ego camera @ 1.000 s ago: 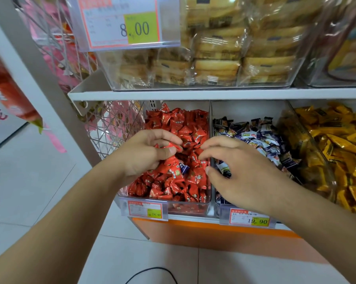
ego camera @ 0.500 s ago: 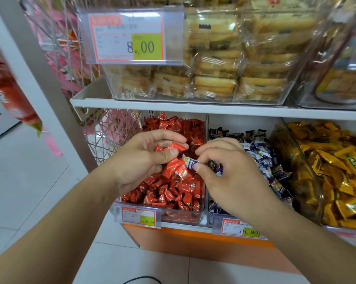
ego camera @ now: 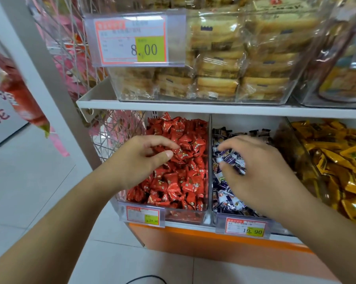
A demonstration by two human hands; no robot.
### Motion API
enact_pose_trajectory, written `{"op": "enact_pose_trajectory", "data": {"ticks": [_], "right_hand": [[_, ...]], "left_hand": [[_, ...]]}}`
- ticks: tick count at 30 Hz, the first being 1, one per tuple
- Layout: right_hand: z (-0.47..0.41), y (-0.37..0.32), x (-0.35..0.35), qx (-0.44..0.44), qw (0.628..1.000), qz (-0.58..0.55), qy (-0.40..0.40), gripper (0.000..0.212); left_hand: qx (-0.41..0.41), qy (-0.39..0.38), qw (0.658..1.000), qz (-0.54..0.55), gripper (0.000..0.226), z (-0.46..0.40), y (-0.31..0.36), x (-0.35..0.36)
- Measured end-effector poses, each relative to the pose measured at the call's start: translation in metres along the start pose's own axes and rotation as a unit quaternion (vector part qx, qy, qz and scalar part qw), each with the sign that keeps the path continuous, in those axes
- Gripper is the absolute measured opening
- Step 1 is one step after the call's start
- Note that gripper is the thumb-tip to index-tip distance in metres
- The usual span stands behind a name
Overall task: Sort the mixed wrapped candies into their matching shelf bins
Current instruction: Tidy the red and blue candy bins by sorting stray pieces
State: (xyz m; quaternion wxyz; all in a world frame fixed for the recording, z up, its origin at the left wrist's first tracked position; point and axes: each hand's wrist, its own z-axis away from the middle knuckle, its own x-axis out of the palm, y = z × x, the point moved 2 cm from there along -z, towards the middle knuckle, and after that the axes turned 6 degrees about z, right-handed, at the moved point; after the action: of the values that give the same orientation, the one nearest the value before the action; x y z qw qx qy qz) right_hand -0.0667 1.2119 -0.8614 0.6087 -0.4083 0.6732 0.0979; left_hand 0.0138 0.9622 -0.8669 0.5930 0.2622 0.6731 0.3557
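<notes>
A clear bin (ego camera: 205, 217) on the lower shelf is full of red wrapped candies (ego camera: 181, 181). To its right, a second clear bin (ego camera: 219, 222) holds blue-and-white wrapped candies (ego camera: 224, 199). My left hand (ego camera: 141, 162) hovers over the red pile, fingers loosely curled and thumb apart from them, its tips at the candies. Over the blue-and-white pile, my right hand (ego camera: 253, 171) pinches a blue-and-white candy (ego camera: 228, 159) between thumb and curled fingers.
Further right is a bin of yellow wrapped candies (ego camera: 341, 160). The shelf above (ego camera: 193, 106) carries clear boxes of packed biscuits (ego camera: 214, 78) with a price tag. A wire rack (ego camera: 109, 136) stands left of the red bin. Tiled floor (ego camera: 29, 191) lies below.
My right hand carried the blue-and-white candy from over the red bin to over the blue-and-white bin. My left hand sank to the red pile and its thumb and fingers parted.
</notes>
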Motion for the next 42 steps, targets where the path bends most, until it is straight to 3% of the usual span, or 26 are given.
{"op": "enact_pose_trajectory", "data": {"ticks": [5, 9, 12, 16, 22, 28, 32, 36, 38, 42], "right_hand": [[0.002, -0.015, 0.019, -0.096, 0.994, -0.008, -0.053, 0.038], [-0.002, -0.011, 0.023, -0.118, 0.991, -0.011, -0.058, 0.04], [-0.005, -0.005, 0.022, -0.114, 0.992, -0.027, -0.054, 0.038], [-0.005, 0.0, 0.026, -0.115, 0.992, -0.024, -0.05, 0.037], [-0.007, 0.003, 0.026, -0.116, 0.992, -0.027, -0.047, 0.036], [-0.008, 0.006, 0.027, -0.115, 0.992, -0.033, -0.044, 0.034], [-0.007, 0.007, 0.026, -0.103, 0.993, -0.036, -0.052, 0.034], [-0.008, 0.008, 0.026, -0.092, 0.993, -0.044, -0.061, 0.035], [-0.009, 0.008, 0.026, -0.087, 0.993, -0.046, -0.064, 0.036], [-0.009, 0.008, 0.026, -0.082, 0.993, -0.044, -0.07, 0.035]], "left_hand": [[0.056, -0.078, 0.977, -0.188, 0.041, 0.002, 0.008, 0.009], [0.094, -0.153, 0.962, -0.205, 0.052, 0.001, 0.01, 0.04], [0.073, -0.201, 0.937, -0.276, 0.065, -0.006, 0.002, 0.064], [0.06, -0.195, 0.911, -0.358, 0.066, -0.02, 0.0, 0.073], [0.121, -0.187, 0.905, -0.362, 0.037, -0.044, -0.014, 0.052], [0.132, -0.187, 0.91, -0.346, 0.023, -0.048, -0.023, 0.034], [0.134, -0.172, 0.915, -0.338, 0.022, -0.043, -0.019, 0.026], [0.112, -0.198, 0.908, -0.353, 0.035, -0.032, -0.007, 0.02], [0.146, -0.201, 0.906, -0.344, 0.035, -0.028, -0.001, 0.025], [0.199, -0.292, 0.884, -0.305, 0.032, -0.024, -0.004, 0.051]]}}
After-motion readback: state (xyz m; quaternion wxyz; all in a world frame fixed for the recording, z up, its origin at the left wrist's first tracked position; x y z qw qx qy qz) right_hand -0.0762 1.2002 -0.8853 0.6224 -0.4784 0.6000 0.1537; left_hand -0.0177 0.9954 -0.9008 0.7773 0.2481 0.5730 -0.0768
